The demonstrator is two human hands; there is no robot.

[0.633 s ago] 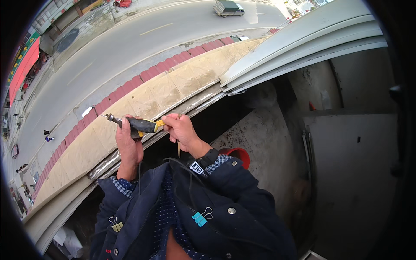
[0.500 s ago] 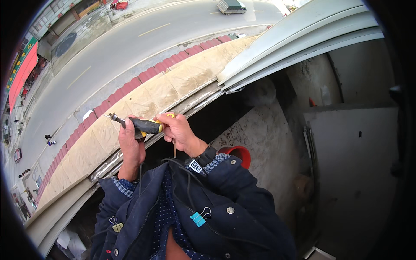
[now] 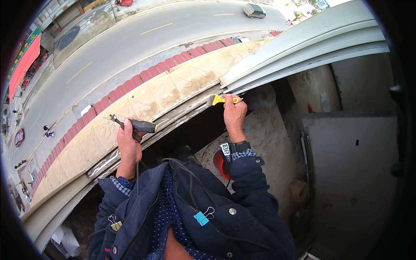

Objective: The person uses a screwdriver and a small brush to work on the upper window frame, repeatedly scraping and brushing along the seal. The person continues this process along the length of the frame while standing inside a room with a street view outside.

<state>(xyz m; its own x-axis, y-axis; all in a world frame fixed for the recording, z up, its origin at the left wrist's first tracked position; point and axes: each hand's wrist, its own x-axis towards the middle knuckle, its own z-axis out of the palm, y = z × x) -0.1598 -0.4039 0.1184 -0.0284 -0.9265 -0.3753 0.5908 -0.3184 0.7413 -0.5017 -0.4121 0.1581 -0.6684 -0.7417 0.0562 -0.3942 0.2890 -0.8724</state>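
My left hand (image 3: 128, 145) is closed around a tool with a thick black handle (image 3: 144, 126), yellow at its end, and a slim metal tip pointing left. Its exact kind I cannot make out. This tool is held over the window sill track, above the pale ledge (image 3: 130, 108). Farther right, my right hand (image 3: 235, 116) pinches a small yellow-handled brush (image 3: 220, 100). The grey bristles point left and lie at the worn metal window track (image 3: 190, 106), beside the corner of the white sliding frames; whether they touch it is hard to tell.
White window frames (image 3: 303, 47) slant across the upper right. Beyond the ledge, a red-tiled strip (image 3: 156, 71) and a road (image 3: 130, 43) with a truck (image 3: 254, 11) lie far below. Inside, a red bucket (image 3: 220, 164) stands on the floor below my right forearm.
My right hand has moved right, away from my left hand, and now has the yellow brush at the track. My left hand still holds the black-handled tool in nearly the same place.
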